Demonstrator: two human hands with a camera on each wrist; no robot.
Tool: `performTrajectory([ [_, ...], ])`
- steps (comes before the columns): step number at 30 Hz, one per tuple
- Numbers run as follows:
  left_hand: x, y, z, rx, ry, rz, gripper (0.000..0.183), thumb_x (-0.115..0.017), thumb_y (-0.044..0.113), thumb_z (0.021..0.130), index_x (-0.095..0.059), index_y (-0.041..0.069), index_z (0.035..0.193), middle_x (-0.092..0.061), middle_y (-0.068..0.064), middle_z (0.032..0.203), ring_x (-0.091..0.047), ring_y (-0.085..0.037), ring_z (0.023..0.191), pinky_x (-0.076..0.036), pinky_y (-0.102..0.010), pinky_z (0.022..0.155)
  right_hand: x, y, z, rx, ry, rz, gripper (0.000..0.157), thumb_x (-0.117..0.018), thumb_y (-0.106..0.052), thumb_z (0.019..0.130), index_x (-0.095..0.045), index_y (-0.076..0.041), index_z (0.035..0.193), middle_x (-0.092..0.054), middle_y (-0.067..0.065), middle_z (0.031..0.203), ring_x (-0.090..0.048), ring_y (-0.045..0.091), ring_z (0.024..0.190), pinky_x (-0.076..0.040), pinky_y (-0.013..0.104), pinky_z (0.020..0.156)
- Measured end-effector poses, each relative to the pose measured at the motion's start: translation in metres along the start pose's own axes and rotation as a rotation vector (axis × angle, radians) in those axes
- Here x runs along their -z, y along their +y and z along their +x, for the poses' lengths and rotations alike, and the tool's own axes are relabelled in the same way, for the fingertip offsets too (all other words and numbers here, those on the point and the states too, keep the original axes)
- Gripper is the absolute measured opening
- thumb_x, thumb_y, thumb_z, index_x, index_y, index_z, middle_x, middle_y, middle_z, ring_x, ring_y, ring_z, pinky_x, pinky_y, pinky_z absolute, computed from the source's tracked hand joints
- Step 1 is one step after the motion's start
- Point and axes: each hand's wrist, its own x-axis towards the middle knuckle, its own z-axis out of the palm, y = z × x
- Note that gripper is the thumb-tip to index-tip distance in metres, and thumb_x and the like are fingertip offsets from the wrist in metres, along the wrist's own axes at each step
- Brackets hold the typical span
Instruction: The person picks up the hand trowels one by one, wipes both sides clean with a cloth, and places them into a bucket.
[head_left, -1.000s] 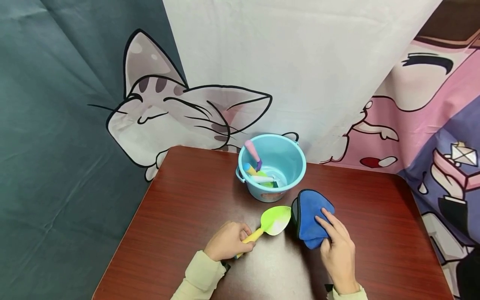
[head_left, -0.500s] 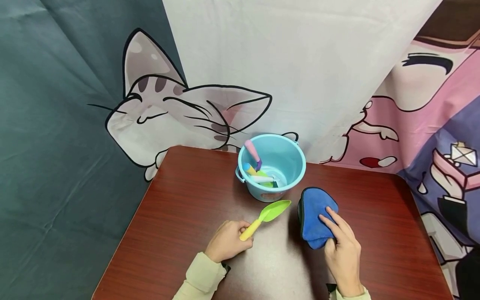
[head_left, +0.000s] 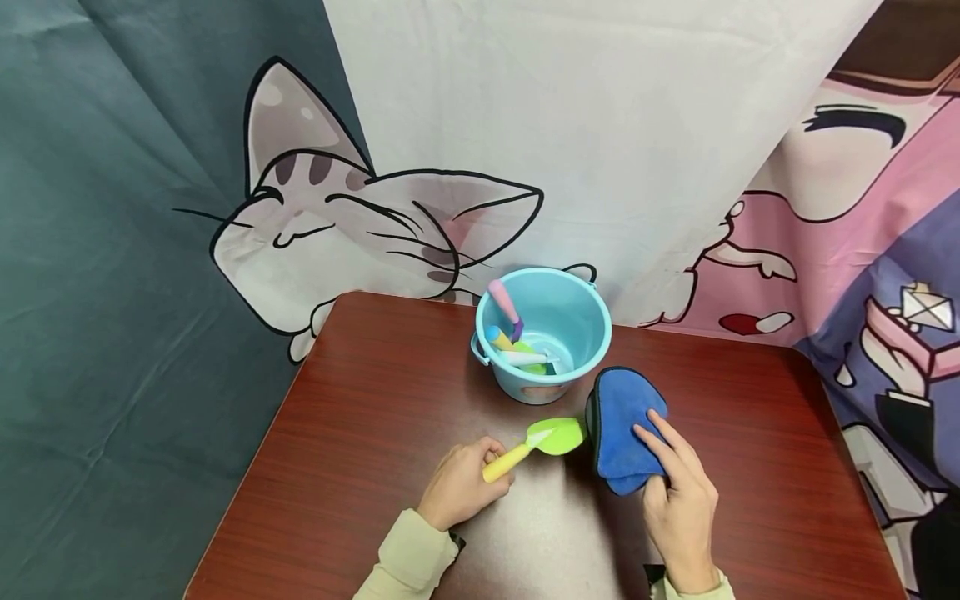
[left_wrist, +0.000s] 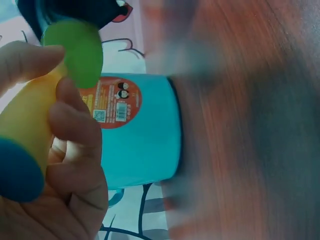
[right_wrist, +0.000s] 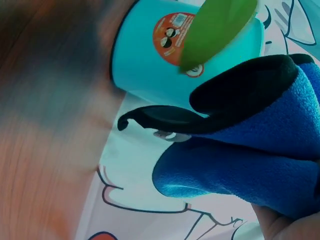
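Observation:
My left hand (head_left: pixel 461 485) grips a toy shovel (head_left: pixel 507 462) by its yellow handle. Its green blade points right, close to the edge of a folded blue cloth (head_left: pixel 628 421); in the head view I cannot tell whether they touch. The right wrist view shows the blade (right_wrist: pixel 220 32) apart from the dark-lined cloth (right_wrist: pixel 235 172). My right hand (head_left: pixel 684 500) holds that cloth, its fingers spread over the blue side and the thumb beneath. In the left wrist view the handle's blue end (left_wrist: pixel 20 170) faces the camera, with thumb and fingers curled round the yellow part.
Behind both hands a light blue bucket (head_left: pixel 510 385) stands at the back of the brown table (head_left: pixel 360 400). Several toy tools lie in it, among them a pink-handled one (head_left: pixel 504 300). A printed curtain (head_left: pixel 600 125) hangs right behind the table.
The shovel's blade first tilted up and away from the cloth, then swung lower towards it. The cloth moved a little right, then back left. Both hands kept their hold.

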Motion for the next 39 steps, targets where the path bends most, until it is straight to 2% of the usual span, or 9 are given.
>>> performTrajectory([
  [3, -0.003, -0.001, 0.0, -0.022, 0.05, 0.028, 0.022, -0.082, 0.032, 0.083, -0.07, 0.019, 0.096, -0.067, 0.01, 0.08, -0.053, 0.001, 0.065, -0.043, -0.02, 0.06, -0.004, -0.003, 0.0, 0.04, 0.028, 0.046, 0.061, -0.039, 0.018, 0.075, -0.075, -0.006, 0.117, -0.065, 0.011, 0.133, -0.058, 0.021, 0.124, -0.032, 0.014, 0.077],
  [6, -0.006, -0.003, -0.001, -0.047, 0.094, 0.059, 0.023, -0.082, 0.036, 0.083, -0.069, 0.022, 0.094, -0.067, 0.011, 0.08, -0.051, 0.001, 0.065, -0.041, -0.019, 0.06, -0.007, -0.007, -0.001, 0.075, 0.015, 0.08, 0.06, -0.039, 0.018, 0.075, -0.075, -0.005, 0.117, -0.065, 0.013, 0.132, -0.058, 0.02, 0.125, -0.032, 0.014, 0.079],
  [9, -0.008, -0.004, -0.001, -0.074, 0.13, 0.078, 0.023, -0.083, 0.036, 0.081, -0.069, 0.022, 0.093, -0.066, 0.014, 0.078, -0.049, 0.001, 0.062, -0.039, -0.019, 0.058, -0.011, -0.011, -0.002, 0.13, -0.007, 0.131, 0.059, -0.039, 0.02, 0.074, -0.075, -0.002, 0.115, -0.066, 0.016, 0.129, -0.058, 0.022, 0.126, -0.037, 0.011, 0.089],
  [12, -0.01, -0.006, 0.0, -0.091, 0.152, 0.086, 0.023, -0.085, 0.036, 0.08, -0.07, 0.023, 0.092, -0.064, 0.015, 0.076, -0.047, 0.001, 0.06, -0.037, -0.018, 0.057, -0.014, -0.019, -0.003, 0.2, -0.018, 0.207, 0.057, -0.039, 0.021, 0.072, -0.075, 0.001, 0.112, -0.066, 0.021, 0.126, -0.058, 0.028, 0.125, -0.039, 0.018, 0.104],
  [18, -0.011, -0.006, 0.0, -0.1, 0.153, 0.076, 0.023, -0.087, 0.034, 0.079, -0.072, 0.021, 0.09, -0.067, 0.012, 0.076, -0.048, 0.0, 0.06, -0.038, -0.019, 0.056, -0.019, -0.035, -0.004, 0.297, -0.059, 0.296, 0.054, -0.039, 0.022, 0.072, -0.075, 0.003, 0.108, -0.065, 0.024, 0.124, -0.056, 0.028, 0.127, -0.039, 0.026, 0.108],
  [24, -0.011, -0.004, 0.0, -0.106, 0.136, 0.073, 0.026, -0.087, 0.036, 0.078, -0.073, 0.019, 0.092, -0.069, 0.01, 0.078, -0.049, 0.001, 0.061, -0.038, -0.018, 0.056, -0.029, -0.032, -0.011, 0.373, -0.137, 0.309, 0.054, -0.039, 0.02, 0.074, -0.074, 0.002, 0.111, -0.064, 0.024, 0.126, -0.057, 0.035, 0.125, -0.037, 0.027, 0.11],
  [27, -0.011, -0.002, 0.001, -0.112, 0.133, 0.071, 0.022, -0.086, 0.033, 0.078, -0.073, 0.019, 0.09, -0.068, 0.01, 0.077, -0.048, 0.001, 0.06, -0.038, -0.018, 0.055, -0.034, -0.025, -0.016, 0.379, -0.199, 0.301, 0.056, -0.038, 0.019, 0.074, -0.074, 0.0, 0.114, -0.063, 0.022, 0.129, -0.056, 0.035, 0.126, -0.036, 0.027, 0.111],
  [32, -0.013, 0.001, 0.001, -0.142, 0.15, 0.089, 0.016, -0.083, 0.021, 0.074, -0.073, 0.017, 0.086, -0.068, 0.009, 0.079, -0.048, 0.0, 0.059, -0.037, -0.017, 0.054, -0.04, -0.015, -0.025, 0.333, -0.32, 0.241, 0.06, -0.042, 0.02, 0.075, -0.073, -0.006, 0.119, -0.061, 0.016, 0.135, -0.055, 0.035, 0.127, -0.032, 0.026, 0.113],
  [39, -0.012, 0.002, 0.001, -0.167, 0.17, 0.099, 0.014, -0.082, 0.022, 0.076, -0.073, 0.018, 0.086, -0.068, 0.009, 0.08, -0.047, 0.0, 0.059, -0.035, -0.016, 0.054, -0.041, -0.006, -0.031, 0.301, -0.37, 0.199, 0.063, -0.043, 0.019, 0.073, -0.073, -0.009, 0.122, -0.059, 0.013, 0.139, -0.054, 0.035, 0.128, -0.03, 0.022, 0.113],
])
